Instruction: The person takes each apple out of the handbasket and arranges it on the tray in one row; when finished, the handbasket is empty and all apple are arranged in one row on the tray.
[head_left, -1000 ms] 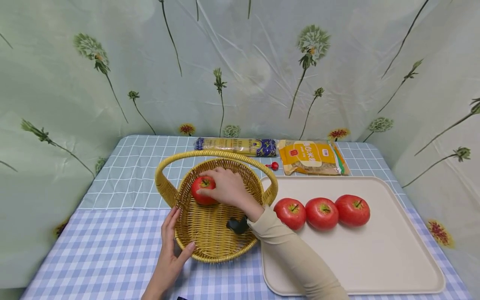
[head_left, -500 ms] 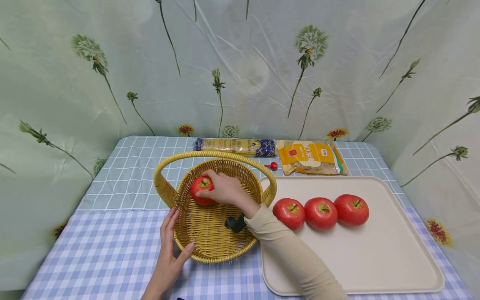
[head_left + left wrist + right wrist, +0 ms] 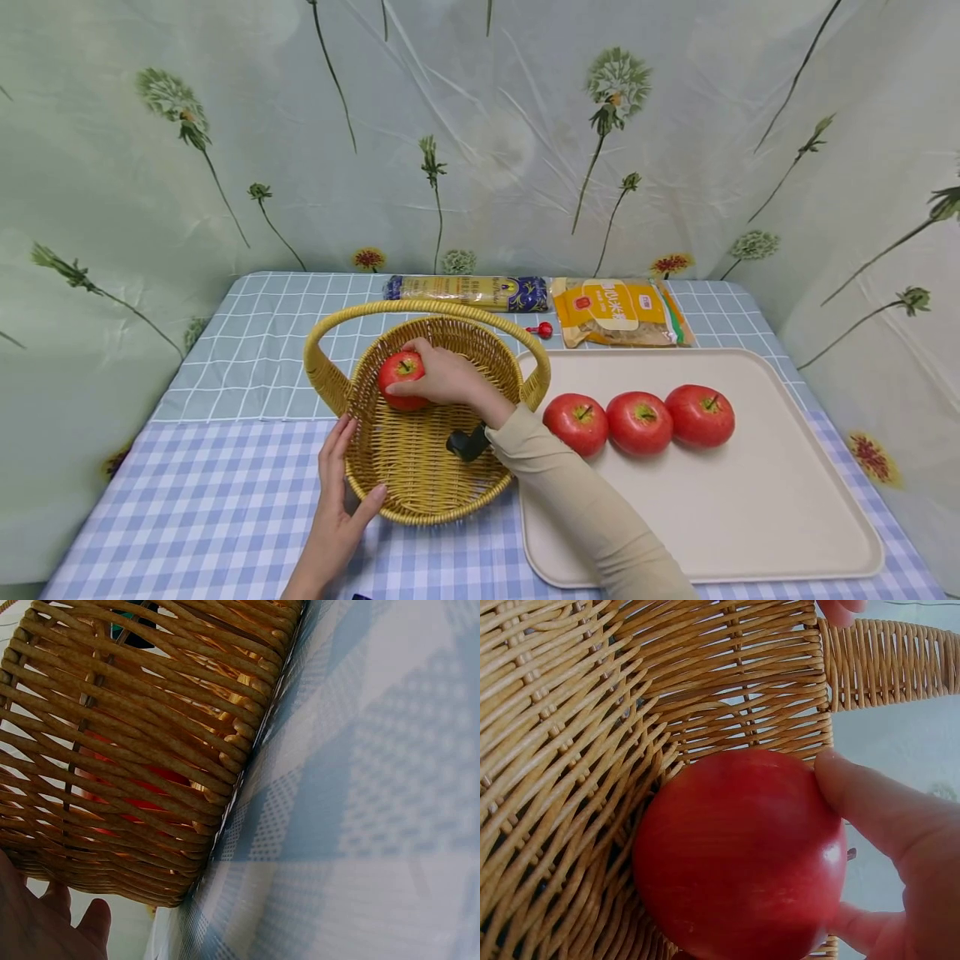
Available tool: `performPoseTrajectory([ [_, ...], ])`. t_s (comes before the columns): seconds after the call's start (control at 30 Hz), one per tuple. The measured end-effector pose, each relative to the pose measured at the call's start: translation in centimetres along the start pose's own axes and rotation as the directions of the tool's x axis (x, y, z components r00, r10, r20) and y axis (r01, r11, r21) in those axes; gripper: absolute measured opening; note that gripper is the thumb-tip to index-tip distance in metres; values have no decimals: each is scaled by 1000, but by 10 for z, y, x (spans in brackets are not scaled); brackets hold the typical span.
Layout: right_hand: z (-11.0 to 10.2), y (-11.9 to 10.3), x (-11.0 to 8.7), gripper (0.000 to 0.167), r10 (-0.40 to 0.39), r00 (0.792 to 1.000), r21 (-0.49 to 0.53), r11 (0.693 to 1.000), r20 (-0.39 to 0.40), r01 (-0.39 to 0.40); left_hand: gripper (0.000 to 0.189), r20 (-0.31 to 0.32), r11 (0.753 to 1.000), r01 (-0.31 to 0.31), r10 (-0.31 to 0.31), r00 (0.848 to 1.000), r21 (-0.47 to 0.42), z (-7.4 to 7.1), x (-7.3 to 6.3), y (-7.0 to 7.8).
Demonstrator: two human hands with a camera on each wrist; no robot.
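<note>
A round wicker basket with an arched handle stands on the tablecloth. Inside it, against the back left wall, is a red apple. My right hand reaches in over the right rim and grips this apple between thumb and fingers; the right wrist view shows the apple close to the woven wall. My left hand touches the basket's outer left side with extended fingers, its thumb at the front rim. In the left wrist view, some red shows through the weave of the basket.
To the right, a beige tray carries a row of three red apples. My right forearm passes over its left part. Behind lie a long blue and yellow packet, an orange food bag and a small red object.
The head view has shifted slightly. Both hands, the held apple and the basket keep the same places relative to one another.
</note>
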State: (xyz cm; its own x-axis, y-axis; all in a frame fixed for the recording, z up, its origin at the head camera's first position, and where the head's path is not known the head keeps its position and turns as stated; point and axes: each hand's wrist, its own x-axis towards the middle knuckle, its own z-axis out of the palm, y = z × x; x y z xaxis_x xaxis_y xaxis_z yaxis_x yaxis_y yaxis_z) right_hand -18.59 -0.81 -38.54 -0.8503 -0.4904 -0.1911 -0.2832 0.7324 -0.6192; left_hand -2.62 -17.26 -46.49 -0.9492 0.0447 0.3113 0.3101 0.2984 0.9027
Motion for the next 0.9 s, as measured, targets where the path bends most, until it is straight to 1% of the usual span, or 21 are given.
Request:
performPoseTrajectory([
  [0.2, -1, -2, -1, 71, -9, 1000, 20, 1000, 27, 8, 82, -22, 1000, -11, 11, 1000, -8, 1, 0, 2],
  [0.3, -1, -3, -2, 72, -4, 1000, 38, 999, 24, 3, 83, -17, 1000, -8, 8, 1000, -5, 1, 0, 3],
  [0.43, 0, -2, -4, 72, 1, 1000, 55, 998, 12, -1, 85, 0, 1000, 19, -19, 1000, 3, 0, 0, 2],
  [0.53, 1, 0, -4, 72, -1, 1000, 57, 998, 9, 0, 85, 4, 1000, 28, -28, 1000, 7, 0, -1, 2],
  [0.77, 1, 0, -7, 71, 5, 1000, 74, 997, 20, -6, 85, 4, 1000, 21, -21, 1000, 9, 0, 0, 3],
  [0.9, 1, -1, -7, 71, 9, 1000, 61, 998, 16, -10, 85, 5, 1000, 19, -20, 1000, 6, 0, 0, 3],
])
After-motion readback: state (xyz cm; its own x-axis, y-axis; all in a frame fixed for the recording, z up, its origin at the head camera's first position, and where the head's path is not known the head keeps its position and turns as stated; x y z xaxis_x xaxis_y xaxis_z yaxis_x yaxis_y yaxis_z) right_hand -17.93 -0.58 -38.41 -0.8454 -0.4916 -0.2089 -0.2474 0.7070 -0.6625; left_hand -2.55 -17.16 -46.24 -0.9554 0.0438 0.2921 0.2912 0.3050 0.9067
